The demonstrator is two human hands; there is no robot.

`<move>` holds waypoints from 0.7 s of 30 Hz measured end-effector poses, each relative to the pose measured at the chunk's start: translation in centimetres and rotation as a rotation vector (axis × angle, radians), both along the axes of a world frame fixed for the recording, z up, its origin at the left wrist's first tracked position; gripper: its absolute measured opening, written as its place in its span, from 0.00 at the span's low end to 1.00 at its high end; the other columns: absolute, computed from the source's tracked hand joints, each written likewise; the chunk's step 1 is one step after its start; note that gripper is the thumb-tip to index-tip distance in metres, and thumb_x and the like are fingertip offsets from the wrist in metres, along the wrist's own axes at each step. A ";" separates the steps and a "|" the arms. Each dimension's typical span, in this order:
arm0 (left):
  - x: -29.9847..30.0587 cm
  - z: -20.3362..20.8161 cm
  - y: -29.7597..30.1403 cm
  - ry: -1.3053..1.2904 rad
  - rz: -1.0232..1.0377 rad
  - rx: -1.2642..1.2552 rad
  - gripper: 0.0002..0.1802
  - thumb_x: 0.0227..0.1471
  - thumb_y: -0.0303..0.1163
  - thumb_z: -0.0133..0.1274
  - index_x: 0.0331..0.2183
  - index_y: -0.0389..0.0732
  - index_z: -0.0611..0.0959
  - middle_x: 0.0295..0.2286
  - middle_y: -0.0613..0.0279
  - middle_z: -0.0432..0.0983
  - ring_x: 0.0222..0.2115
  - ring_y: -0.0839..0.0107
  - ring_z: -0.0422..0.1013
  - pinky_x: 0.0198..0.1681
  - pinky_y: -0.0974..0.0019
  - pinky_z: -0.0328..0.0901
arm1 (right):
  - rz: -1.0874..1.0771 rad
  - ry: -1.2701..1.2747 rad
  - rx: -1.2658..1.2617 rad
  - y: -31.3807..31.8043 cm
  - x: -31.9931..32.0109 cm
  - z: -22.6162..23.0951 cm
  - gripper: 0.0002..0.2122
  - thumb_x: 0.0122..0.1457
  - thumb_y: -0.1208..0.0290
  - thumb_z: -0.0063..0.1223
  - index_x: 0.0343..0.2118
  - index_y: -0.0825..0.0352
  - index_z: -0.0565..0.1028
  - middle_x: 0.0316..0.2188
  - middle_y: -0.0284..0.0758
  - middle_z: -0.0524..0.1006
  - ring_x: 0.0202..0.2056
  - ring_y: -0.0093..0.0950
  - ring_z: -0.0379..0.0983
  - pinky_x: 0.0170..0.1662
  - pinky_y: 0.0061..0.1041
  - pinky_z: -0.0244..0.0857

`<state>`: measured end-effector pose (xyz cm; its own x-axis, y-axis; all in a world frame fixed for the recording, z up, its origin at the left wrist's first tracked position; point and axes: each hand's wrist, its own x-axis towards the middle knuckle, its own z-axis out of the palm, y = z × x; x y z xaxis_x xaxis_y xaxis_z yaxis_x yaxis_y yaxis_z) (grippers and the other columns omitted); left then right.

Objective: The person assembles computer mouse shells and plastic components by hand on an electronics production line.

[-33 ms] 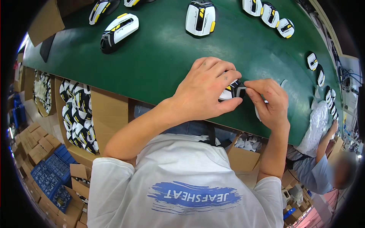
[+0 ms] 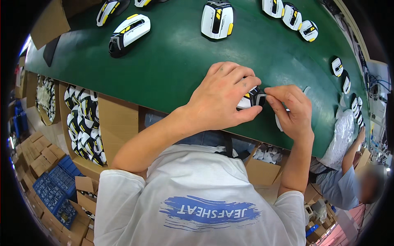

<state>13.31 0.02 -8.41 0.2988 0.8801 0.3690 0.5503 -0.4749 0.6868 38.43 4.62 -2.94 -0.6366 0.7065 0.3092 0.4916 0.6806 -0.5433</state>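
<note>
White, black and yellow, the mouse-shaped shell (image 2: 253,94) is sitting over the green worktop (image 2: 172,74) under my left hand (image 2: 221,96), most of it hiding beneath my palm. My left fingers are clamping it — thumb along the near side, the others arching over the far side — and only its grey-edged end is showing. As far as I am judging from that part, its long axis is running roughly left to right, with the grey end pointing toward my right hand (image 2: 293,112). My right thumb and forefinger are forming a narrow pinch at that edge, their tips standing nearly together; whether they are gripping something thin between them, I cannot tell. My left hand is the nearer, covering the shell, while my right is working only at its tip. Beside my right fingers a curved white piece (image 2: 279,122) is lying partly hidden, and on the far part of the worktop another white shell (image 2: 216,21) is resting, well apart from both hands.
</note>
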 end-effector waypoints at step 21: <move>-0.4 -0.1 0.0 -0.073 -0.001 0.012 0.35 0.54 0.48 0.73 0.58 0.42 0.84 0.52 0.54 0.82 0.58 0.49 0.72 0.66 0.45 0.61 | -0.017 -0.012 0.063 0.1 -2.0 -1.2 0.12 0.57 0.77 0.76 0.44 0.63 0.88 0.41 0.32 0.86 0.39 0.34 0.81 0.40 0.34 0.74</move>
<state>12.88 0.00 -8.55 0.2715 0.8751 0.4006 0.4982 -0.4839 0.7195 36.47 4.73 -4.17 -0.6288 0.6964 0.3458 0.5091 0.7049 -0.4938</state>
